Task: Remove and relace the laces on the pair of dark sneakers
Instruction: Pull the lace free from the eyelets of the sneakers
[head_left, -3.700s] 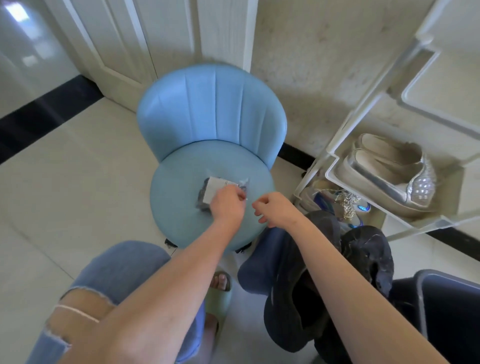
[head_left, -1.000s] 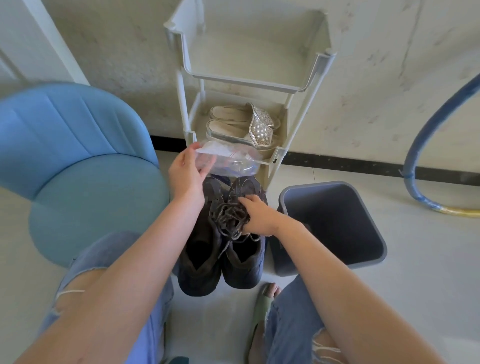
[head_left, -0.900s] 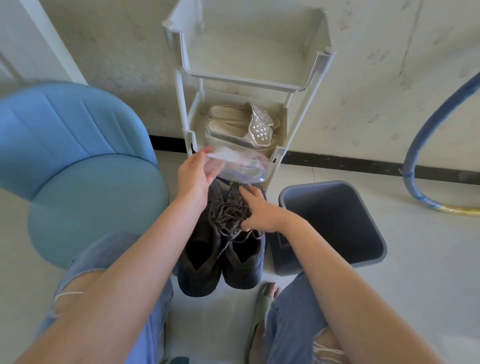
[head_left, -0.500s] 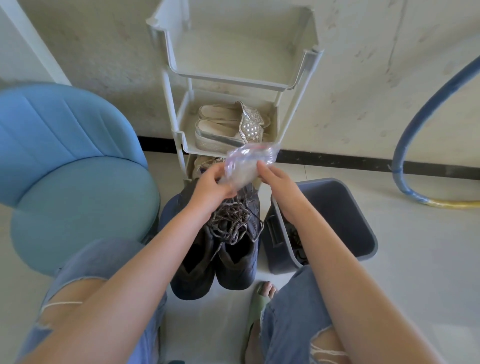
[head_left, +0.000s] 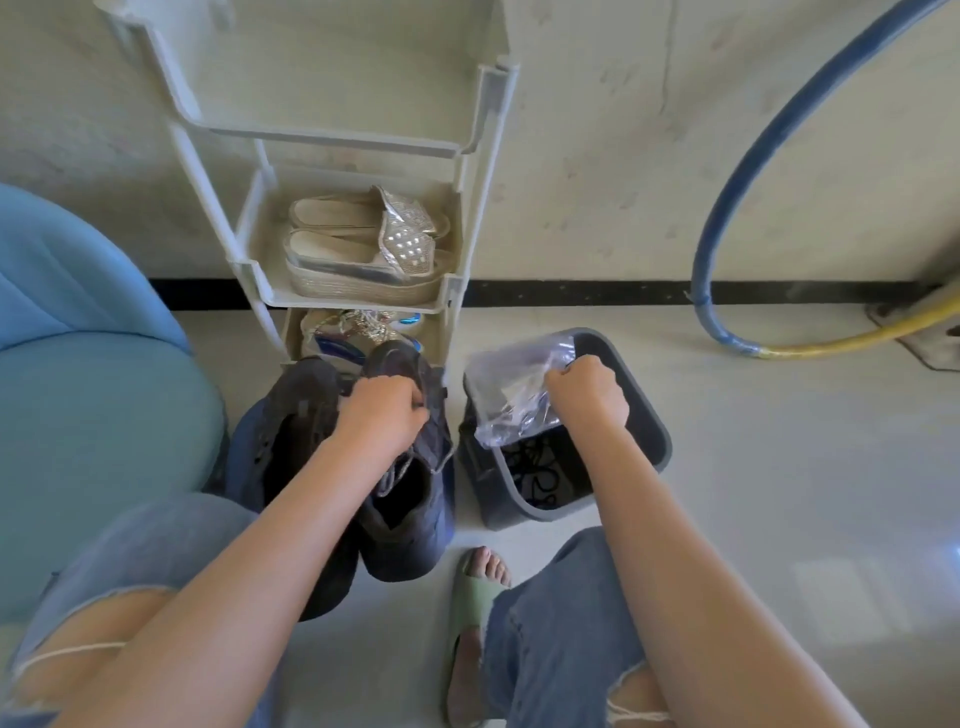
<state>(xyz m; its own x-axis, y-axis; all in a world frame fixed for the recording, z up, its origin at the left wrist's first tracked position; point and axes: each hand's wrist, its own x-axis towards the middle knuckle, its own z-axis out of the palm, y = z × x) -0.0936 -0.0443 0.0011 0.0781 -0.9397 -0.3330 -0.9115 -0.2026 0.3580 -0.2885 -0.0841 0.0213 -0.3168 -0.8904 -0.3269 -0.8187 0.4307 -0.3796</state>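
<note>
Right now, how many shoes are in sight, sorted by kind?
Dark fabric sneakers on the floor: 2
Pale studded slip-on shoes on the white plastic rack: 2
Green rubber slide sandal on a foot: 1
Total: 5; the glittery jumble on the lowest shelf is too unclear to count.

Pale floor carried dark sneakers side by side, grey bin just right, white shoe rack behind, blue hose far right.

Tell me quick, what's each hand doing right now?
Left hand: fingers curled, gripping the laces on the dark sneaker.
Right hand: holding the clear plastic bag above the bin.
</note>
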